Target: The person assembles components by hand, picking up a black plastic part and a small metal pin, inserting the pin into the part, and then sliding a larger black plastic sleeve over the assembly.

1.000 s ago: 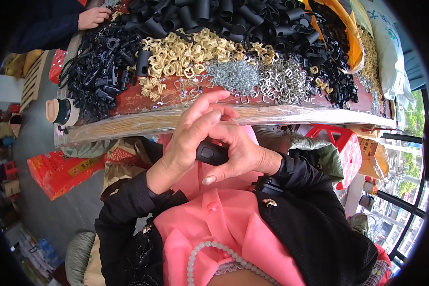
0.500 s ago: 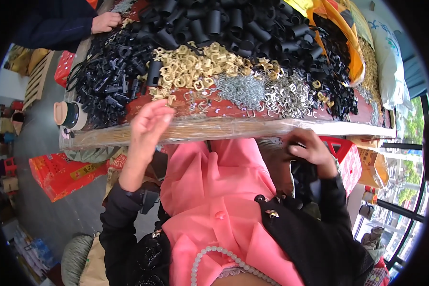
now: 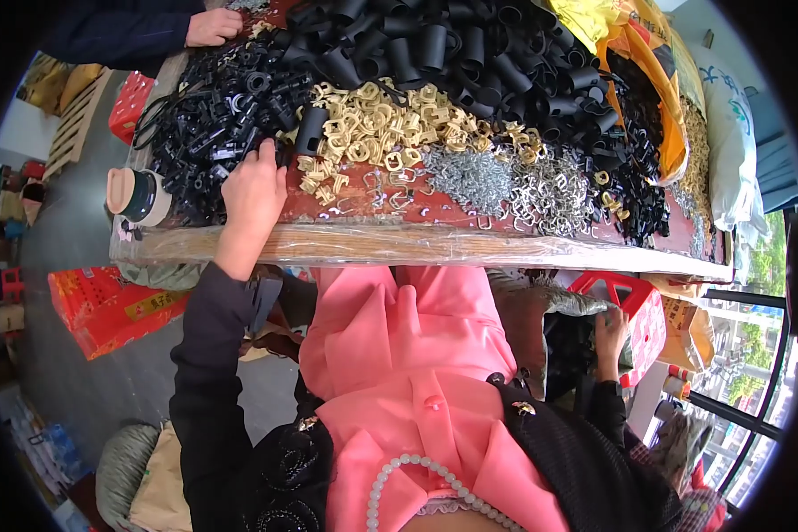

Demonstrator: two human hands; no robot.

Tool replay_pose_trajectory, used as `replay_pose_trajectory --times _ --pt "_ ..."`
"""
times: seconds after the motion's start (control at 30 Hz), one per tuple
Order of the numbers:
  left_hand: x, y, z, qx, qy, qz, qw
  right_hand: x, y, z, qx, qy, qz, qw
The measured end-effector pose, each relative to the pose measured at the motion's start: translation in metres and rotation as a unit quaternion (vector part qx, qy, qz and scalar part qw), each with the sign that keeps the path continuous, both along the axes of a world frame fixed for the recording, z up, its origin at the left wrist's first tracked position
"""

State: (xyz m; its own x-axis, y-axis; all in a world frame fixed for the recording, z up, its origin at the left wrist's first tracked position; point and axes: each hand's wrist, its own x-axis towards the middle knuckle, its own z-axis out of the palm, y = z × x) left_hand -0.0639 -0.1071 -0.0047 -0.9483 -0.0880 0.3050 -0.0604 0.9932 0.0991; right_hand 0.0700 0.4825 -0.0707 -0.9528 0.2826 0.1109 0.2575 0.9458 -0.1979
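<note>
My left hand reaches over the table's near edge, fingers stretched out and tips touching a heap of small black plastic parts. It looks open; nothing shows in it. Beside it, a black tube stands near a pile of beige plastic clips. Low on the right, my right hand is raised at the rim of a greenish sack with black parts inside. Its fingers are apart, with nothing visible in them. Silvery small screws and bent metal clips lie right of the beige pile.
Large black tubes cover the table's far side. A lidded cup stands at the left corner. Another person's hand rests at the far left. A red stool and a cardboard box stand right of the sack.
My left hand has moved left and forward, from the beige clips onto the black parts. My right hand has dropped from near the table edge to the sack's rim, its fingers opening.
</note>
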Motion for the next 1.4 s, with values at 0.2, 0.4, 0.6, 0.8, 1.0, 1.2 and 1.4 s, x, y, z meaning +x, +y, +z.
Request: replay_pose_trajectory --times 0.2,0.4,0.6,0.8,1.0,1.2,1.4 --pt "-0.002 -0.006 -0.001 -0.01 0.0 0.007 1.0 -0.088 -0.121 0.064 -0.148 0.157 0.172 0.961" --pt "0.023 -0.02 0.016 0.403 -0.023 -0.025 0.914 -0.135 -0.249 0.067 -0.188 0.124 0.443 0.868" --pt "0.065 0.006 0.035 0.638 -0.28 -0.118 0.707 -0.15 -0.287 0.053 -0.082 0.103 0.491 0.861" --pt "0.094 0.057 0.005 0.607 -0.412 -0.311 0.604 -0.149 -0.3 0.052 -0.06 0.006 0.447 0.893" --pt "0.108 0.079 -0.005 0.598 -0.519 -0.385 0.475 -0.148 -0.299 0.046 -0.07 0.017 0.401 0.913" --pt "0.114 0.073 0.016 0.653 -0.543 -0.355 0.391 -0.142 -0.287 0.057 -0.28 0.022 0.396 0.874" --pt "0.117 0.087 0.011 0.735 -0.493 -0.224 0.407 -0.128 -0.286 0.072 -0.389 0.04 0.397 0.831"
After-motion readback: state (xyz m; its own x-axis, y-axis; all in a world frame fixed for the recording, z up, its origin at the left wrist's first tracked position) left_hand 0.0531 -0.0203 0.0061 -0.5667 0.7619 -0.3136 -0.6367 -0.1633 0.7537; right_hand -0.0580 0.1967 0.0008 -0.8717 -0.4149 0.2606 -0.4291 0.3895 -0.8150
